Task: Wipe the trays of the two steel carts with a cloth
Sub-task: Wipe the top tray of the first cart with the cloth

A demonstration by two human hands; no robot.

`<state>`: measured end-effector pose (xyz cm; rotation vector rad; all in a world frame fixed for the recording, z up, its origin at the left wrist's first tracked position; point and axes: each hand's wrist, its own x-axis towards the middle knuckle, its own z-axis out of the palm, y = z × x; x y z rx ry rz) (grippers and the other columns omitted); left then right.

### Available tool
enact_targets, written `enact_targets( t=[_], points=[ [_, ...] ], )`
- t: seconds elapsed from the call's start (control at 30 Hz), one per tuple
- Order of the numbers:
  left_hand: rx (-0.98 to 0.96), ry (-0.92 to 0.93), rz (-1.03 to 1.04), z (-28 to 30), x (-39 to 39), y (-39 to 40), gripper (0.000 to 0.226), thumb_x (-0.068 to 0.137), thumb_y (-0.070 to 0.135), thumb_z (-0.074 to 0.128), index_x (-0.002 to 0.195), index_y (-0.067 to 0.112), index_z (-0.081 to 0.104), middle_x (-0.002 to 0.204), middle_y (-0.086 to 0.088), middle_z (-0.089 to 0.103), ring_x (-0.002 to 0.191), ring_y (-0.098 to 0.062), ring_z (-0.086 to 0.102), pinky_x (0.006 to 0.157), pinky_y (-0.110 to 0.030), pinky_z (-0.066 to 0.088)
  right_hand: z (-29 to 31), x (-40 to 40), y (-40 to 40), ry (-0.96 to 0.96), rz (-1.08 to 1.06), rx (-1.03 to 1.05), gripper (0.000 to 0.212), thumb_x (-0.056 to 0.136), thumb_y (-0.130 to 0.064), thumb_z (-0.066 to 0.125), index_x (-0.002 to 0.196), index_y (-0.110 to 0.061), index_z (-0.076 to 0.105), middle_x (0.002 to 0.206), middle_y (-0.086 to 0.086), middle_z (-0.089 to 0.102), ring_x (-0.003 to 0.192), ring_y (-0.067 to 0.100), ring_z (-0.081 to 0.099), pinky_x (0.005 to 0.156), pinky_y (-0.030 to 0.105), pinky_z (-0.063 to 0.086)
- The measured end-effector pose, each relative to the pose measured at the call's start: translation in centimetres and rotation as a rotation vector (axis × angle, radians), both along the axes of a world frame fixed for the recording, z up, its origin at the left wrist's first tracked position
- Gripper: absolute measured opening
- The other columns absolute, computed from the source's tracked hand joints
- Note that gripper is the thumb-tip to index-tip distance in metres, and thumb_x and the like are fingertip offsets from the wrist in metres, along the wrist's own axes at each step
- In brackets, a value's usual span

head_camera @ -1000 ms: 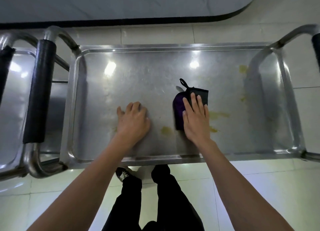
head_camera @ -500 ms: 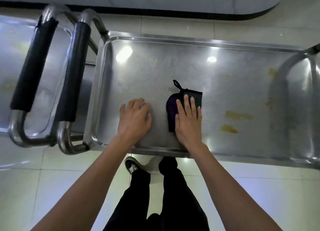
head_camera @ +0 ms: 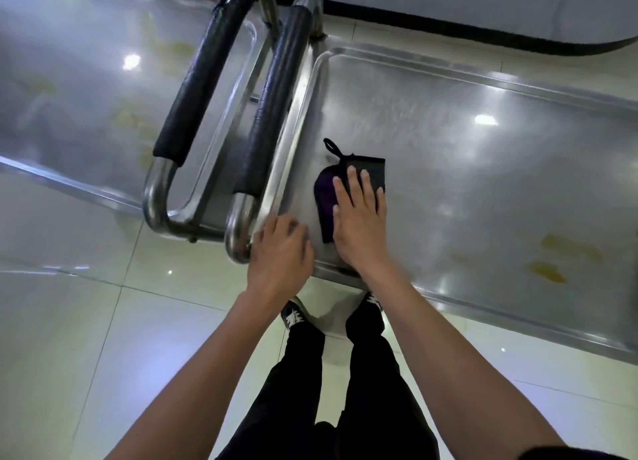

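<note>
- At three o'clock, the right cart's tray (head_camera: 483, 183) gleams near its left end, yet yellow stains (head_camera: 549, 268) remain at four o'clock.
- At ten o'clock, the left cart's tray (head_camera: 86, 90) looks unwiped, smeared yellow.
- Centre: right hand (head_camera: 359, 218), fingers flat and spread, presses the cloth (head_camera: 348, 180) onto the right tray.
- Left hand (head_camera: 279, 252) rests on the tray's near-left corner, fingers loosely bent.

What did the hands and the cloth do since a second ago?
The right hand slid the dark cloth leftward across the right cart's tray, away from the yellow stains and close to the left rim. The left hand moved from the tray floor to the near left corner by the handle. The right hand stays flat on the cloth; nothing was picked up.
</note>
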<state>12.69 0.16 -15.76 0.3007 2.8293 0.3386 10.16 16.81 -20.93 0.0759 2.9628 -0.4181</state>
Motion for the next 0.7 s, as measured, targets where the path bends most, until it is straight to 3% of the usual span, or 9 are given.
enact_targets(
  t=[0.1, 0.37, 0.53, 0.7],
  points=[
    [-0.004, 0.009, -0.021, -0.6, 1.2, -1.0, 0.027, 0.096, 0.03, 0.048, 0.106, 0.016, 0.068, 0.117, -0.001, 0.054, 0.112, -0.023, 0.048, 0.093, -0.04, 0.047, 0.1, -1.7, -2.0, -0.047, 0.065, -0.022, 0.056, 0.104, -0.032, 0.029, 0.158, -0.025, 0.015, 0.168, 0.003, 0.0, 0.154, 0.024, -0.006, 0.123, 0.051, 0.005],
    [0.057, 0.006, 0.003, -0.7, 2.1, -1.2, 0.03, 0.086, 0.021, 0.055, 0.114, 0.013, 0.063, 0.117, -0.004, 0.049, 0.113, -0.025, 0.046, 0.103, -0.041, 0.044, 1.2, -3.5, -4.8, -0.073, 0.162, -0.065, 0.055, 0.106, -0.029, 0.031, 0.158, -0.026, 0.015, 0.168, 0.002, -0.002, 0.154, 0.022, -0.009, 0.124, 0.048, 0.003],
    [-0.024, -0.029, -0.016, -0.5, 2.2, -1.4, 0.027, 0.093, 0.028, 0.05, 0.112, 0.014, 0.064, 0.116, -0.004, 0.046, 0.11, -0.027, 0.05, 0.092, -0.042, 0.051, 1.6, -1.6, -2.3, -0.067, 0.11, -0.071, 0.054, 0.107, -0.028, 0.029, 0.159, -0.025, 0.014, 0.168, 0.002, -0.004, 0.153, 0.021, -0.01, 0.124, 0.048, 0.003],
    [-0.087, -0.028, -0.028, -0.2, 1.7, 0.5, 0.03, 0.094, 0.032, 0.046, 0.105, 0.014, 0.067, 0.119, -0.006, 0.053, 0.112, -0.027, 0.049, 0.098, -0.044, 0.043, 1.3, 3.1, 3.8, -0.05, -0.004, -0.055, 0.054, 0.107, -0.031, 0.027, 0.159, -0.026, 0.014, 0.168, 0.001, -0.005, 0.153, 0.02, -0.011, 0.124, 0.048, 0.004]
  ],
)
